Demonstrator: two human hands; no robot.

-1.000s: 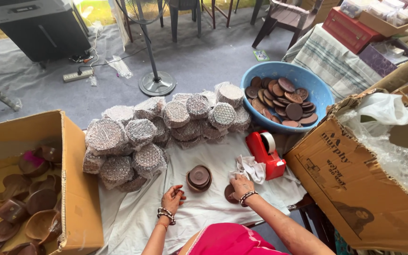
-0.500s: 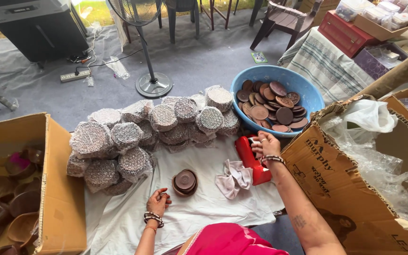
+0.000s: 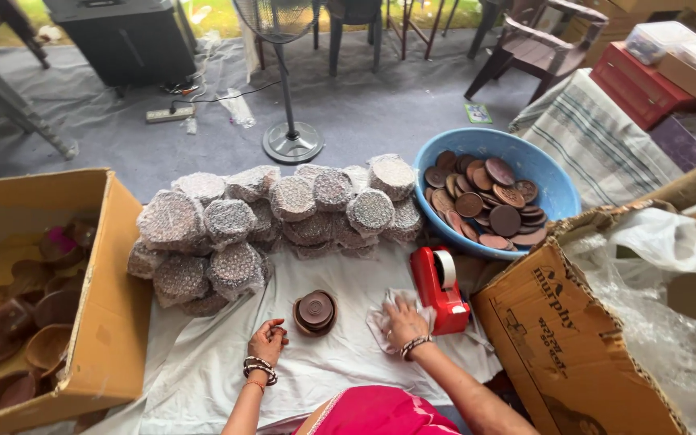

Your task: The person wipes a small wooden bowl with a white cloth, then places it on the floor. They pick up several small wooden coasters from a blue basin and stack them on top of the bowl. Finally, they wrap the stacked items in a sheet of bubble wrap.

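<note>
Fingers (image 3: 400, 310) spread on cloth (image 3: 388, 322)

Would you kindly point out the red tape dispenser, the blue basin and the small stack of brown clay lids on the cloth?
red tape dispenser (image 3: 438, 292), head view, on its red body.
blue basin (image 3: 561, 193), head view, on the bare inner wall at the right.
stack of brown clay lids (image 3: 315, 310), head view, on the top lid.

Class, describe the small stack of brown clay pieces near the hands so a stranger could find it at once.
Start at the white cloth spread before the person. Between the left hand and the red tape dispenser sits a small stack of brown clay pieces. Unlike the bubble-wrapped bundles behind it, it is bare.
</note>
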